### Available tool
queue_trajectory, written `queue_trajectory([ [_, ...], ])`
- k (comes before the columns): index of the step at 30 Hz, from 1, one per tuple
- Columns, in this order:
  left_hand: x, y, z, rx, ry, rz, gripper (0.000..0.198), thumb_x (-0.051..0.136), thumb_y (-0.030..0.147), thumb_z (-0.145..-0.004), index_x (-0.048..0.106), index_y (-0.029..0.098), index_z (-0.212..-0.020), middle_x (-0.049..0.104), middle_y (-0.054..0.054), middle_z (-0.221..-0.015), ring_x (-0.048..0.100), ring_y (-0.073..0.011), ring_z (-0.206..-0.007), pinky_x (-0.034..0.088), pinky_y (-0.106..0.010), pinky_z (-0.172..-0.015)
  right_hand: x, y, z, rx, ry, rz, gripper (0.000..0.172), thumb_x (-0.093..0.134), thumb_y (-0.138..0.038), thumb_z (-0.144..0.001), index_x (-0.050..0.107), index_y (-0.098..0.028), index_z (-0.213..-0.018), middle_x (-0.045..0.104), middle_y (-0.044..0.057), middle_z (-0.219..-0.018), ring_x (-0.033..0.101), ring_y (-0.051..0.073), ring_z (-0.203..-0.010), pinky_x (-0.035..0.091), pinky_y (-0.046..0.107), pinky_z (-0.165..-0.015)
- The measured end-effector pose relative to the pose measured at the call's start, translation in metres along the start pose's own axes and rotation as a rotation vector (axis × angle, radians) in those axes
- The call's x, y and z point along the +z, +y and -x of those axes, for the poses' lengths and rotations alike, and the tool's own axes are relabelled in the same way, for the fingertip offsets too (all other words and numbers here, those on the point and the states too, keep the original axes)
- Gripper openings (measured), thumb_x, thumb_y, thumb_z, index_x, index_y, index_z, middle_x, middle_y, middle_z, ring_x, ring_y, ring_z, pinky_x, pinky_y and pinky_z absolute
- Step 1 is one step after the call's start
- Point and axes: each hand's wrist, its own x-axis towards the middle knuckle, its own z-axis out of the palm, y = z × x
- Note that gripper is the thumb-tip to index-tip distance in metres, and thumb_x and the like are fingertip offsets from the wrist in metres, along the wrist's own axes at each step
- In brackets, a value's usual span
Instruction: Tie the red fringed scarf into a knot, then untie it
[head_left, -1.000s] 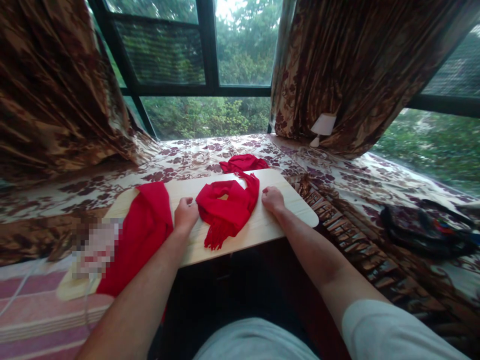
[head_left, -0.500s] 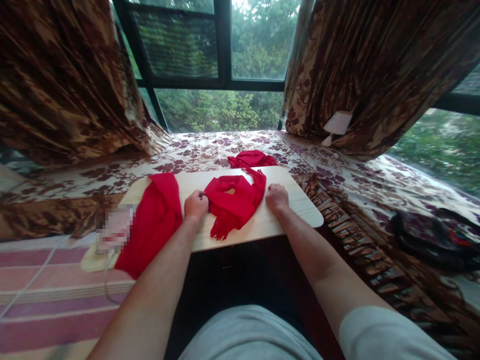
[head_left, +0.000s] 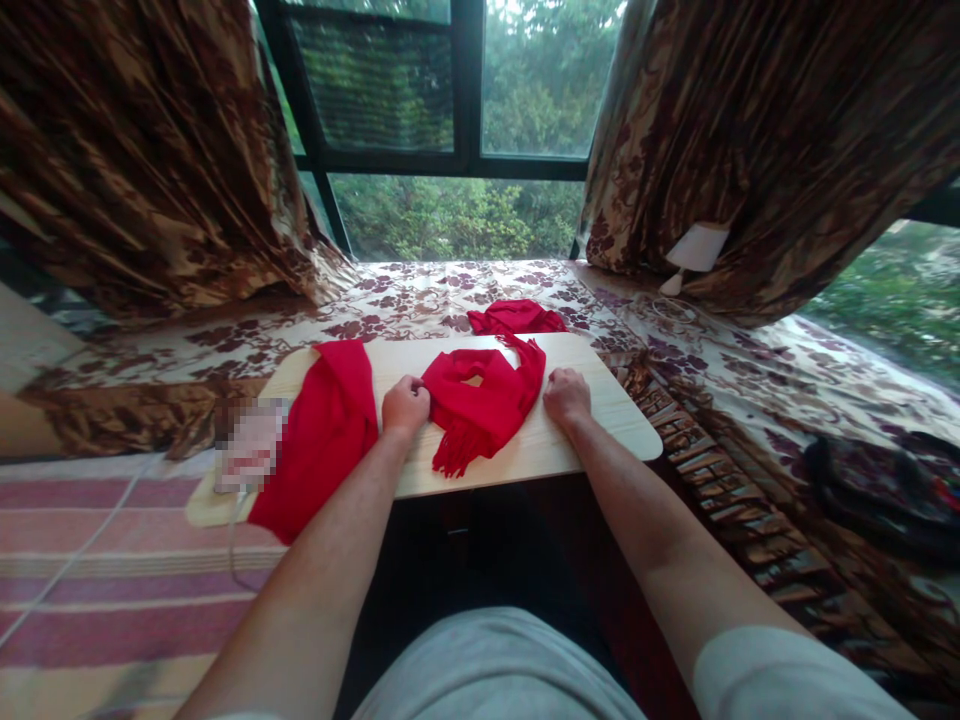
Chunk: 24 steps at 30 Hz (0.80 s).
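A red fringed scarf (head_left: 491, 405) lies in a loose loop, with a small gap in its middle, on a pale wooden board (head_left: 600, 400). Just left of it my left hand (head_left: 406, 405) rests on the board as a closed fist, its knuckles close against the scarf's edge. On the other side my right hand (head_left: 568, 394) is also curled into a fist on the board, a little apart from the scarf. Neither fist shows anything in it. A second red cloth (head_left: 330, 430) is draped over the board's left part, left of my left hand.
Behind the board, another red cloth (head_left: 517, 316) lies bunched on the floral-covered ledge (head_left: 420, 290). A blurred-out flat item with a cable (head_left: 238, 550) sits at the board's left end. A white lamp (head_left: 697, 247) stands back right; a dark bag (head_left: 877, 490) lies at the right.
The view has turned slightly left, so everything appears shifted to the right. Both fists and the red scarf keep their places on the board.
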Motion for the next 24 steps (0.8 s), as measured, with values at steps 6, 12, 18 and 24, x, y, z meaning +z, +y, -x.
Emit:
queue_trajectory([
  [6, -0.0018, 0.0004, 0.0012, -0.021, -0.018, -0.005, 0.024, 0.053, 0.024, -0.085, 0.071, 0.022, -0.101, 0.075, -0.006, -0.097, 0.068, -0.0216, -0.090, 0.049, -0.028, -0.082, -0.0049, -0.0025, 0.0037, 0.016, -0.020, 0.008, 0.029, 0.040, -0.020, -0.096, 0.067, -0.016, -0.106, 0.065, 0.015, -0.112, 0.055, 0.027, -0.105, 0.039, 0.036, -0.092],
  [12, -0.0022, -0.0001, 0.0020, -0.027, -0.008, 0.009, 0.024, 0.053, 0.023, -0.084, 0.070, 0.021, -0.101, 0.075, -0.006, -0.097, 0.068, -0.0216, -0.090, 0.049, -0.029, -0.080, -0.0069, -0.0039, 0.0051, 0.027, -0.047, 0.005, 0.030, 0.040, -0.019, -0.096, 0.067, -0.015, -0.109, 0.064, 0.016, -0.114, 0.054, 0.027, -0.107, 0.039, 0.037, -0.094],
  [18, -0.0023, 0.0013, 0.0023, -0.024, -0.017, 0.014, 0.024, 0.053, 0.023, -0.083, 0.069, 0.020, -0.100, 0.075, -0.005, -0.096, 0.068, -0.0211, -0.089, 0.049, -0.029, -0.080, -0.0045, -0.0039, 0.0037, 0.041, -0.029, -0.001, 0.028, 0.041, -0.020, -0.096, 0.067, -0.015, -0.106, 0.064, 0.015, -0.112, 0.054, 0.028, -0.105, 0.040, 0.037, -0.092],
  [24, -0.0027, 0.0019, 0.0021, -0.029, -0.008, 0.008, 0.024, 0.053, 0.024, -0.083, 0.070, 0.020, -0.100, 0.075, -0.006, -0.097, 0.068, -0.0218, -0.090, 0.049, -0.029, -0.080, -0.0028, -0.0038, 0.0031, 0.042, -0.021, -0.001, 0.029, 0.039, -0.020, -0.096, 0.066, -0.016, -0.108, 0.063, 0.015, -0.113, 0.054, 0.028, -0.106, 0.039, 0.038, -0.093],
])
